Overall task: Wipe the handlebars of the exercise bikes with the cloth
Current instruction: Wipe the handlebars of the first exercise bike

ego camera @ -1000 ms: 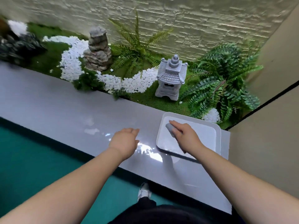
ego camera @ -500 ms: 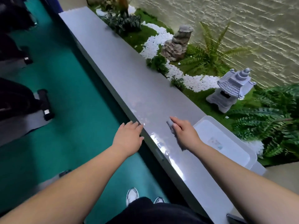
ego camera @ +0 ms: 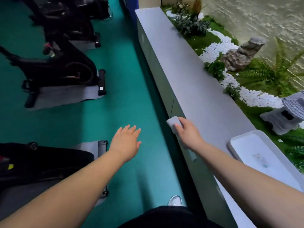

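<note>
My right hand (ego camera: 187,132) holds a small folded grey cloth (ego camera: 172,121) over the near edge of the long grey ledge (ego camera: 189,76). My left hand (ego camera: 125,143) hangs open over the teal floor, fingers spread, holding nothing. Black exercise bikes stand to the left: one (ego camera: 62,74) at mid-left on a grey mat, another (ego camera: 32,160) at the lower left, more (ego camera: 69,18) further back. Their handlebars are out of view.
A white tray (ego camera: 246,145) lies on the ledge at the right. Beyond the ledge is a garden bed with white pebbles (ego camera: 215,46), a rock (ego camera: 241,53), ferns and a stone lantern (ego camera: 287,112). A teal floor aisle (ego camera: 128,89) runs between bikes and ledge.
My view has swung left from the tray toward the bikes. My right hand lifted the cloth out of the tray and carried it left to the ledge's edge. My left hand moved off the ledge.
</note>
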Tool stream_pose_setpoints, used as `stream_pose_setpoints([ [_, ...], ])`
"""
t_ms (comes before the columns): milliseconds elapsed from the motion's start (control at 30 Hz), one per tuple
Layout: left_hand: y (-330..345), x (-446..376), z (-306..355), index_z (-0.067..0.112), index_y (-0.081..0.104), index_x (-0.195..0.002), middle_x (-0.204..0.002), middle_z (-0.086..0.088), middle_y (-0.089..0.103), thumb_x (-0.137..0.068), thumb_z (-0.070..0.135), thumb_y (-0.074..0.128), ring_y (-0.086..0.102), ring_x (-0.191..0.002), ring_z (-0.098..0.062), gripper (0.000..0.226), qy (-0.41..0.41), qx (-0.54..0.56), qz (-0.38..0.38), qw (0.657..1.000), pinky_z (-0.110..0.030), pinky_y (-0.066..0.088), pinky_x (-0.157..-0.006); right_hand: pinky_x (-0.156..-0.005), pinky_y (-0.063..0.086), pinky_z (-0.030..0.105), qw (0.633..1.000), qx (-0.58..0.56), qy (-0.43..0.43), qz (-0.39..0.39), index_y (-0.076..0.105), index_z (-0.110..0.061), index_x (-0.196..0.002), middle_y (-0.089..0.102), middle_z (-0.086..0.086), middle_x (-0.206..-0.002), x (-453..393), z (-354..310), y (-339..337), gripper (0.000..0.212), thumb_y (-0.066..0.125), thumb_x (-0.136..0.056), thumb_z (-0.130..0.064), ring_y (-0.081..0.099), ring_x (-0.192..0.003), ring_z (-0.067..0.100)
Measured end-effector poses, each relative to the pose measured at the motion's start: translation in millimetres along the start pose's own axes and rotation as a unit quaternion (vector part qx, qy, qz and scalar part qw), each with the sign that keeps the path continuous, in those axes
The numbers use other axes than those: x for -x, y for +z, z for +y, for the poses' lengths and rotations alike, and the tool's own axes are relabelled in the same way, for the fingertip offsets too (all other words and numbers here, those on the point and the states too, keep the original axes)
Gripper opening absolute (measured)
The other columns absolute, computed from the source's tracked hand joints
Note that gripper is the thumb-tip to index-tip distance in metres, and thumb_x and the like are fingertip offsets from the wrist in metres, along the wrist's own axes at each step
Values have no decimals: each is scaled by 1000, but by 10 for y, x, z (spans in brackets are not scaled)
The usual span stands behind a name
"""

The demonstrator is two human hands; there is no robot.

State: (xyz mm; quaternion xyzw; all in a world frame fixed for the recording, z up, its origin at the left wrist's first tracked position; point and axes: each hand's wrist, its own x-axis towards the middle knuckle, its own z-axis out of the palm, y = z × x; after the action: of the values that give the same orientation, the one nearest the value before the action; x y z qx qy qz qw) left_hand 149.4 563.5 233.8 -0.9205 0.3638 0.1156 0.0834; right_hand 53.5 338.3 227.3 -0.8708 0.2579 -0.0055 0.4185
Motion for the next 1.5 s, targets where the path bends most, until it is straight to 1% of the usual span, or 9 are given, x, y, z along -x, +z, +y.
stream_pose_setpoints([
  [100, 134, 389, -304, 22, 22, -150, -157, 0, 21, -97, 43, 38, 17, -144, -22, 59, -18, 27, 2, 999, -39, 13, -118, -65, 33, 26, 1000, -2, -17, -12, 51, -27, -82, 57, 8, -90, 192, -264, 385, 23, 32, -93, -32, 49, -74, 15],
  [267, 341, 1073, -813, 22, 22, -150, -157, 0, 21, -98, 42, 39, 16, -145, -21, 59, -29, 50, 11, 998, -38, 12, -118, -50, 30, 25, 999, -13, -32, 0, 43, -23, -66, 45, 4, -70, 709, -766, 971, 29, 34, -92, -29, 39, -55, 14],
  [400, 506, 1565, -1240, 22, 23, -149, -156, 1, 24, -97, 42, 40, 19, -144, -21, 59, -41, 56, 15, 997, -37, 13, -118, -44, 29, 27, 997, -58, -38, -19, 48, -10, -73, 39, -1, -55, 1128, -1133, 1376, 24, 40, -91, -22, 31, -44, 18],
  [567, 631, 2033, -1620, 22, 24, -149, -155, 1, 26, -97, 42, 40, 19, -143, -20, 57, -76, 70, 16, 995, -37, 11, -117, -39, 26, 22, 993, -90, -32, -67, 62, -19, -82, 42, 0, -60, 1439, -1425, 1801, 17, 49, -93, -20, 27, -44, 18],
  [700, 683, 2277, -1820, 21, 22, -150, -156, 1, 24, -98, 41, 38, 17, -144, -21, 58, -115, 78, 19, 990, -38, 10, -118, -35, 28, 16, 991, -83, -38, -93, 68, -25, -98, 54, -2, -63, 1505, -1625, 1981, 14, 56, -92, -20, 32, -34, 6],
  [900, 679, 2600, -2050, 23, 21, -150, -157, 2, 21, -98, 42, 39, 15, -145, -19, 59, -168, 101, 39, 980, -36, 9, -118, -55, 43, 23, 988, -92, -37, -115, 64, -19, -94, 63, -3, -76, 1473, -2002, 2206, 8, 66, -87, -23, 55, -63, 16],
  [1133, 739, 2847, -2386, 24, 22, -150, -157, 2, 22, -98, 41, 40, 15, -145, -19, 57, -171, 118, 60, 976, -37, 9, -118, -48, 39, 24, 988, -98, -39, -111, 61, -24, -88, 64, 4, -80, 1566, -2326, 2597, 11, 67, -83, -32, 48, -48, 16],
  [1333, 824, 2853, -2921, 24, 21, -150, -157, 2, 21, -98, 41, 40, 15, -145, -19, 58, -123, 121, 64, 983, -36, 9, -119, -54, 45, 27, 993, -105, -6, -61, 59, -25, -83, 66, 3, -79, 1623, -2616, 3028, 14, 68, -83, -35, 54, -54, 18],
  [1500, 891, 2856, -3459, 24, 22, -150, -157, 3, 22, -98, 41, 40, 17, -145, -18, 58, -35, 94, 51, 994, -35, 8, -119, -62, 47, 29, 988, -143, 42, 35, 58, -24, -84, 64, -4, -79, 1801, -2894, 3394, 14, 67, -85, -34, 59, -66, 16],
])
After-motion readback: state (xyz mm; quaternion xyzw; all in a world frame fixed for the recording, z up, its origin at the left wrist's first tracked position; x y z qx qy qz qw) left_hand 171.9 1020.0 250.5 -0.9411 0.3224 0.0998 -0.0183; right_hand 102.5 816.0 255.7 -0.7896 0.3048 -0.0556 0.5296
